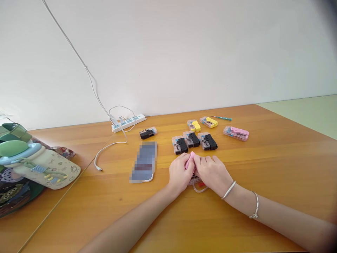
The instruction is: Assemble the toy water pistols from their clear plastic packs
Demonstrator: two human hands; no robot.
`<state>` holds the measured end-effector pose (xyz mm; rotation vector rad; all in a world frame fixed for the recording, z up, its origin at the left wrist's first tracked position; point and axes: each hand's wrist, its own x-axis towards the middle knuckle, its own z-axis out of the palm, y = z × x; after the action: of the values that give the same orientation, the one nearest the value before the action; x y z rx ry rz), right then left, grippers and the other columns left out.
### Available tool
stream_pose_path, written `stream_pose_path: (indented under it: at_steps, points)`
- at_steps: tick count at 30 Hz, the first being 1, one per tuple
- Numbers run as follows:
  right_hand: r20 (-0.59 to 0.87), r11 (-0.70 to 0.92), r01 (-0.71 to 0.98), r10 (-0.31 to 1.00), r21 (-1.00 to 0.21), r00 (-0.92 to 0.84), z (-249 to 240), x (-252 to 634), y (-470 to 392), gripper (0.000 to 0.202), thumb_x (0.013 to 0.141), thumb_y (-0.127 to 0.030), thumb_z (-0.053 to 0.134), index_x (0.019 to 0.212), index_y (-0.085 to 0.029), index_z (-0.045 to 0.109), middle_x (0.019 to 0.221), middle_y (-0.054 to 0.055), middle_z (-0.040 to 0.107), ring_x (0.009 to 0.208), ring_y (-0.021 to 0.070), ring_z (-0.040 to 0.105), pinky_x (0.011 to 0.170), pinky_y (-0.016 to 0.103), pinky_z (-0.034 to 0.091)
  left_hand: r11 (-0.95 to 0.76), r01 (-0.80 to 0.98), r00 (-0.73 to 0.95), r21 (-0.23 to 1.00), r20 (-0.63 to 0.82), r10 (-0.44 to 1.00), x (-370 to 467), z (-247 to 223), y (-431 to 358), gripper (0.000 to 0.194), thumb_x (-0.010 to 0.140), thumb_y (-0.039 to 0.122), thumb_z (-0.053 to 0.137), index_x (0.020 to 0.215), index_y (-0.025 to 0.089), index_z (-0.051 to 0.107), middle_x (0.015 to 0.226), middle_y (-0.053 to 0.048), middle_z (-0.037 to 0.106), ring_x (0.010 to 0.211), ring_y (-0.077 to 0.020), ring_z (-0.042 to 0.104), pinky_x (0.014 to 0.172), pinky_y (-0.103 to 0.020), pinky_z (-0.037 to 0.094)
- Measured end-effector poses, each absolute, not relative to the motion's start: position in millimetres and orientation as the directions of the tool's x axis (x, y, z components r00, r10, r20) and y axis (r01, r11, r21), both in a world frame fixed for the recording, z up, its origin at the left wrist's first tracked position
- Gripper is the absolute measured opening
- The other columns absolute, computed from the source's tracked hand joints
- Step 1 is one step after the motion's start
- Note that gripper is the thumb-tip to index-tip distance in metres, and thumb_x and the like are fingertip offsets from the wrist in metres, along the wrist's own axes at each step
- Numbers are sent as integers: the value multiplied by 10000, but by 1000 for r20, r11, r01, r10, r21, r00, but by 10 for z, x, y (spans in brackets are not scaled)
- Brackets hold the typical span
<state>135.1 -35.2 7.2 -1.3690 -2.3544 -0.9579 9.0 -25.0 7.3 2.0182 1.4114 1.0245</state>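
My left hand point(180, 173) and my right hand point(212, 172) meet at the middle of the table, fingers closed on one small pink-and-clear plastic gadget point(193, 157). Its pink part shows between my fingertips. A clear loop and a bit of red stick out below; my hands hide the remainder. Just beyond lie three similar black-and-clear gadgets: a left one point(180, 145), a middle one point(193, 139) and a right one point(207, 141). Farther back are two yellow-and-clear ones, one on the left point(194, 125) and one on the right point(209, 122).
A pink gadget point(236, 133) lies right, a black one point(148, 133) left. A phone point(144, 160), its screen blurred, is left of my hands. A teal screwdriver-like tool point(222, 118), power strip point(129, 122), white cable point(105, 149) and tilted bottle point(56, 168) are also on the table point(263, 168).
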Motion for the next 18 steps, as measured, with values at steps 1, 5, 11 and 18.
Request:
stream_pose_path:
  at_steps: [1,5,11,18]
  points:
    - [518,346,847,676,405,-524,80,1360,-345,131,809,-81,450,756,-120,563,524,48,566,459,169,488,516,309,199,-364,592,194,719,312,930,92,79,-258,355,897,283,323,573,178,425,617,22,464,561,-107,401,530,-239,278]
    - [543,389,857,664,337,-515,150,1418,-306,178,818,-110,437,681,-156,542,442,19,544,405,148,482,492,291,183,-378,594,199,710,326,924,96,103,-279,310,887,257,330,624,181,475,677,15,508,612,-111,441,558,-234,306]
    - [510,401,905,753,145,-416,275,1606,-182,268,870,-213,368,683,-192,559,467,0,581,415,137,511,446,264,136,-345,546,161,764,309,937,76,100,-253,275,873,218,362,691,186,565,759,1,566,729,-136,498,638,-235,372]
    - [384,408,911,851,-55,-358,164,1846,23,202,898,-286,443,873,-251,640,778,-4,715,680,150,638,470,237,255,-342,463,170,818,297,940,64,70,-247,261,870,249,421,888,279,679,975,15,623,909,-153,545,764,-240,436]
